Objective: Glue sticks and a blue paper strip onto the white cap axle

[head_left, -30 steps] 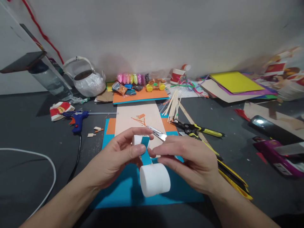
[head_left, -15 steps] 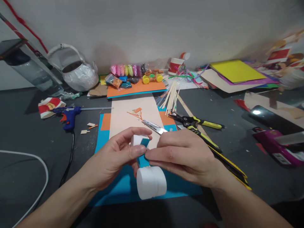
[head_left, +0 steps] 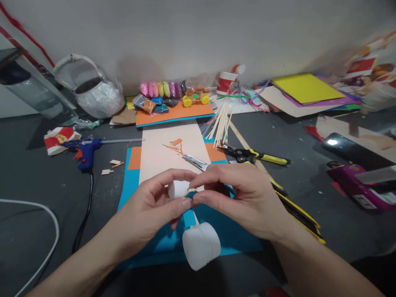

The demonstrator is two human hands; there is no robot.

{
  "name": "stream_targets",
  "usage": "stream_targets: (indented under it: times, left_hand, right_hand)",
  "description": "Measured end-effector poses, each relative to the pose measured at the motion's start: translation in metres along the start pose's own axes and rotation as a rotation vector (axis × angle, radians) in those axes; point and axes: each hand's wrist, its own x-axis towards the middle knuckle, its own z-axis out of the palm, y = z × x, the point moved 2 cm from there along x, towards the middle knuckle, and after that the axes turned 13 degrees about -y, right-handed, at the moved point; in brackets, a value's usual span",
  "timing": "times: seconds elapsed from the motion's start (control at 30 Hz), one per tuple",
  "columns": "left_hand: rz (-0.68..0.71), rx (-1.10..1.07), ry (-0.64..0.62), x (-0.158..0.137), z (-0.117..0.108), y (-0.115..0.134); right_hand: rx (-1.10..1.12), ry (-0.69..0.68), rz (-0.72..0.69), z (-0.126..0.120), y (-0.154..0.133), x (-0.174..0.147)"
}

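Note:
Between my hands is a small piece made of two white round caps, the near one (head_left: 201, 246) and the far one (head_left: 178, 189), joined by a thin wooden stick and a blue strip (head_left: 189, 218). My left hand (head_left: 157, 202) is closed around it, with the thumb on the blue strip and the fingers behind the far cap. My right hand (head_left: 238, 198) pinches at the upper part of the strip, by the far cap. Its fingertips meet the left thumb, and part of the strip is hidden there. A silver pointed blade (head_left: 195, 162) lies just beyond.
A blue glue gun (head_left: 86, 150) lies at left with its black cable. Yellow-and-black pliers (head_left: 256, 156) and thin wooden sticks (head_left: 221, 126) lie to the right of the pale paper (head_left: 157, 134). Farther back are clay packets (head_left: 161, 89) and a yellow-wheeled toy car (head_left: 195, 98).
My right fingers have shifted up, from the side of the blue strip to its upper end by the far cap. The near cap has moved slightly right and down and tilted.

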Motion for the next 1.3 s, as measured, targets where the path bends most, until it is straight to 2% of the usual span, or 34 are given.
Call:
stream_targets:
  times: [0.13, 0.27, 0.57, 0.73, 0.87, 1.03, 1.13, 1.23, 1.3]
  left_hand:
    - [0.063, 0.055, 0.056, 0.000, 0.003, 0.002]
    - [0.102, 0.078, 0.051, 0.000, 0.004, 0.004]
    - [0.074, 0.221, 0.063, 0.002, 0.001, 0.003]
    - [0.031, 0.289, 0.038, 0.001, 0.000, 0.003]
    - [0.037, 0.241, -0.022, 0.000, -0.003, 0.006]
    - [-0.024, 0.128, -0.021, 0.001, -0.009, 0.002]
    - [-0.042, 0.127, -0.018, 0.002, -0.012, 0.001]
    - [-0.023, 0.175, 0.023, 0.000, -0.015, 0.004]
    - [0.004, 0.213, 0.035, -0.002, -0.016, 0.008]
  right_hand:
    - [0.000, -0.026, 0.000, 0.001, 0.000, 0.000]
    - [-0.020, -0.065, -0.010, 0.002, 0.001, 0.001]
    - [-0.192, -0.092, -0.066, 0.002, 0.001, -0.001]
    - [-0.196, -0.122, -0.075, 0.001, 0.000, 0.000]
    - [-0.143, -0.077, -0.035, 0.000, -0.001, 0.001]
    - [-0.046, 0.040, 0.063, 0.002, 0.000, -0.002]
    - [0.003, 0.076, 0.058, -0.002, 0.000, -0.004]
    - [0.009, -0.034, 0.014, -0.005, -0.003, -0.005]
    - [-0.045, -0.136, 0.036, -0.007, -0.005, -0.006]
